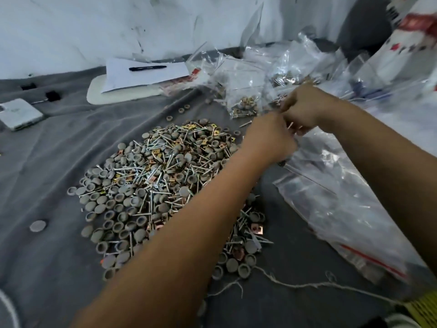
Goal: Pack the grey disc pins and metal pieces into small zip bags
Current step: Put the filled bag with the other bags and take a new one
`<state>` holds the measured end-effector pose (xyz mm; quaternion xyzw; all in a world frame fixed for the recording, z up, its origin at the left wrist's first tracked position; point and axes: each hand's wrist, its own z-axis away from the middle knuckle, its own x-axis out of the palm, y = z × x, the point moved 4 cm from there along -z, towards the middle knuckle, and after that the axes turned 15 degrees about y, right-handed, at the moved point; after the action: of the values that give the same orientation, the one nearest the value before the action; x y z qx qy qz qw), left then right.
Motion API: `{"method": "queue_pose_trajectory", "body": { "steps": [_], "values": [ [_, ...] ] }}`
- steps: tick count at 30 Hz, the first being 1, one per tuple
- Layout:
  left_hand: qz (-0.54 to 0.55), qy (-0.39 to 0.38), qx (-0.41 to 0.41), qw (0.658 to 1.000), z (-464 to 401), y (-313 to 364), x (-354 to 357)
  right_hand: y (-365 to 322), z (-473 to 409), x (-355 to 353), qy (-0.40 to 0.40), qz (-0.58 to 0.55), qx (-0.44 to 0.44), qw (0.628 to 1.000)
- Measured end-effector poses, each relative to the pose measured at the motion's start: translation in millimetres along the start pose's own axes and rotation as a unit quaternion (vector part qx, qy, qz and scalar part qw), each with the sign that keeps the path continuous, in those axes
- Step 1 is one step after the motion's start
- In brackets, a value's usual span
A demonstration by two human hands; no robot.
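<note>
My left hand (268, 138) and right hand (305, 107) meet, fingers curled, pinching a small pin (290, 125). The pile of disc pins (151, 181) lies left.

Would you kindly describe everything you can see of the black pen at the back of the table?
The black pen is slim, dark all over, and looks like plastic. It lies flat and roughly level across the picture on a sheet of white paper, which sits on a pale board over the grey cloth. Only the paper touches it; both hands are well away to the right. Whether it is capped is too blurred to tell.
</note>
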<state>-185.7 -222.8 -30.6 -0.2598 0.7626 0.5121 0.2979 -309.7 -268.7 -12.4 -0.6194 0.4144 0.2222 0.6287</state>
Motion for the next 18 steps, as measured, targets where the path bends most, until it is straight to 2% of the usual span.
{"method": "queue_pose_trajectory", "body": {
  "steps": [3, 6, 10, 13, 15, 18],
  "values": [
    [-0.059, -0.035, 0.030, 0.997, 19.9, 11.3, 15.7, 12.6, 20.8, -7.8, -0.040, 0.159, -0.038, 0.986],
    [-0.061, -0.008, 0.019, 0.998, 32.2, 11.3, 21.5, 25.9, 41.2, -14.1, -0.049, 0.263, -0.053, 0.962],
    [-0.070, -0.007, -0.031, 0.997, 35.0, 11.3, 18.9, 32.6, 63.4, -16.7, -0.101, 0.231, -0.040, 0.967],
    [-0.080, -0.015, -0.032, 0.996, 36.6, 14.5, 16.3, 26.7, 80.1, -9.4, -0.153, 0.238, -0.049, 0.958],
    [-0.052, 0.007, -0.040, 0.998, 38.9, 13.5, 14.3, 25.7, 85.6, -5.9, -0.147, 0.252, -0.052, 0.955],
    [0.037, 0.070, -0.095, 0.992, 41.2, 7.8, 5.0, 25.3, 85.9, -4.4, -0.107, 0.266, -0.068, 0.956]
  ]
}}
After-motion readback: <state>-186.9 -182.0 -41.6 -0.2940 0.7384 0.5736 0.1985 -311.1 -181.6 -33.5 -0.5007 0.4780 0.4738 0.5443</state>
